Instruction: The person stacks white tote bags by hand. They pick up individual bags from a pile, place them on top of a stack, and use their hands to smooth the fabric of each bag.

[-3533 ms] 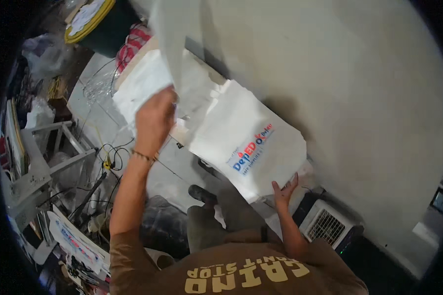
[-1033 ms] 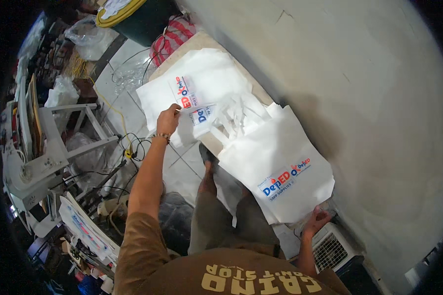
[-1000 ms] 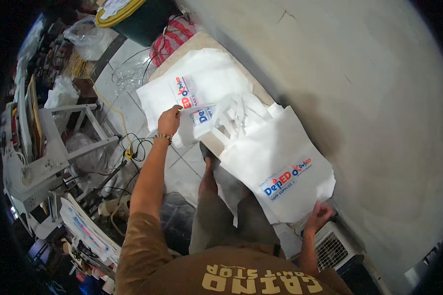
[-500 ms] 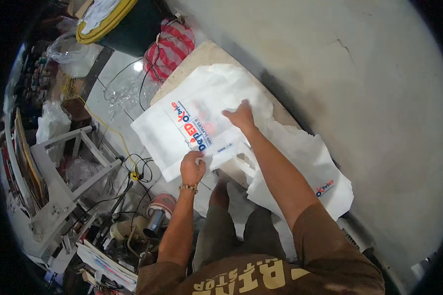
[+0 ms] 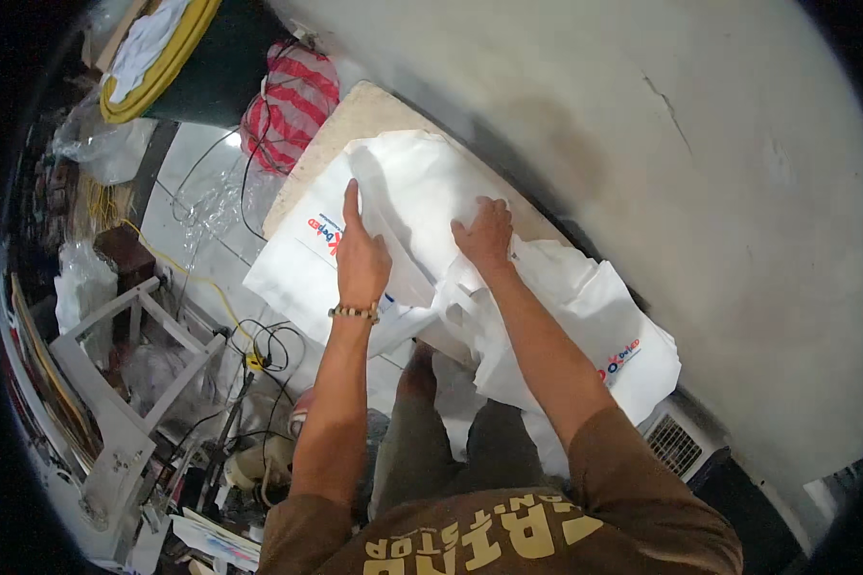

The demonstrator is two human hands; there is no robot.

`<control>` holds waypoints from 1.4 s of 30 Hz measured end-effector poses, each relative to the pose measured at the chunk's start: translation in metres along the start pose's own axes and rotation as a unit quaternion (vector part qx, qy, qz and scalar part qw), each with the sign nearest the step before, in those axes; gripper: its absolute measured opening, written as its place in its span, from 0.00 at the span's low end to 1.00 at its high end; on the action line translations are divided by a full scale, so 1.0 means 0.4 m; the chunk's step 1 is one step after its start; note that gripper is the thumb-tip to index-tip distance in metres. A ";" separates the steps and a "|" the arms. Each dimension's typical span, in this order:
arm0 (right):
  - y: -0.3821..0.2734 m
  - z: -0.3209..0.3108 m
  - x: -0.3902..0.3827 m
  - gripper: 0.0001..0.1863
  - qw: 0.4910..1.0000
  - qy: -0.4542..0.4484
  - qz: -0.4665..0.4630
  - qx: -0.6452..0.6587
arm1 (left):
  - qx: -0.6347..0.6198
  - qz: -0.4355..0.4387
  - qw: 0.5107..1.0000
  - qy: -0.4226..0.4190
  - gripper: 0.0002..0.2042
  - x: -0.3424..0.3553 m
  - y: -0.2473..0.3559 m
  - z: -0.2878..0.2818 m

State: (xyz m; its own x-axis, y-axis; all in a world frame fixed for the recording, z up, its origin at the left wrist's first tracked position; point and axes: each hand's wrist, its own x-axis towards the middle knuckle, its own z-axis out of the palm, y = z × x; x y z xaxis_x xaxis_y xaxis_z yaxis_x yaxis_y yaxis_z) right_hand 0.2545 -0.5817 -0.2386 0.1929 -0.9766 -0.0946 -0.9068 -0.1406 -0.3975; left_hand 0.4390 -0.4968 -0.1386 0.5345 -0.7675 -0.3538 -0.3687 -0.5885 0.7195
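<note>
My left hand [image 5: 361,249] rests over a white printed bag [image 5: 297,268] on the left of a pale board, its index finger stretched along a raised fold and its other fingers partly bent. My right hand [image 5: 484,233] lies with spread fingers on white bag material just right of it. A second pile of white bags [image 5: 614,316], with loose straps at its left, lies under and right of my right forearm, overhanging the board's near edge. Some print is covered by the fold and my left hand.
The board [image 5: 345,105] stands against a grey wall [image 5: 690,125]. Beyond are a striped sack [image 5: 288,105] and a green bin with yellow rim [image 5: 153,86]. At left are metal frames [image 5: 144,345], yellow and black cables [image 5: 268,345] and plastic wrap; a grilled appliance [image 5: 671,441] sits low right.
My right hand has come up from the right pile's lower corner onto the left bags. My left hand has moved up over the print, and a fold now rises across that bag.
</note>
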 end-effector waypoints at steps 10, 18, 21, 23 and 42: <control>-0.079 -0.036 -0.013 0.06 0.933 -0.127 -0.115 0.315 | 0.009 0.044 0.999 0.024 0.10 -0.023 -0.031 0.093; -0.018 -0.042 0.024 0.24 0.994 -0.065 -0.071 0.060 | 0.071 0.052 0.991 0.098 0.10 0.000 -0.063 0.034; 0.005 -0.032 0.047 0.28 0.985 -0.152 0.019 -0.077 | 0.059 0.012 0.996 0.069 0.20 -0.013 -0.044 0.009; 0.030 -0.014 0.042 0.29 0.992 -0.094 -0.027 -0.083 | 0.003 -0.011 0.997 0.071 0.26 -0.025 0.018 0.003; -0.084 -0.176 -0.040 0.10 0.821 -0.358 -0.255 0.365 | 0.132 0.036 0.987 0.079 0.16 -0.042 0.007 0.038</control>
State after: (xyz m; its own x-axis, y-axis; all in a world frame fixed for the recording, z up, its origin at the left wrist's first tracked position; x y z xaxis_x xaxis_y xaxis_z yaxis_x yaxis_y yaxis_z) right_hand 0.2553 -0.5729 -0.1595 0.8858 -0.4377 -0.1540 -0.2235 -0.1115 -0.9683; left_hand 0.4176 -0.4895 -0.1398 0.6032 -0.7734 -0.1949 -0.5847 -0.5950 0.5515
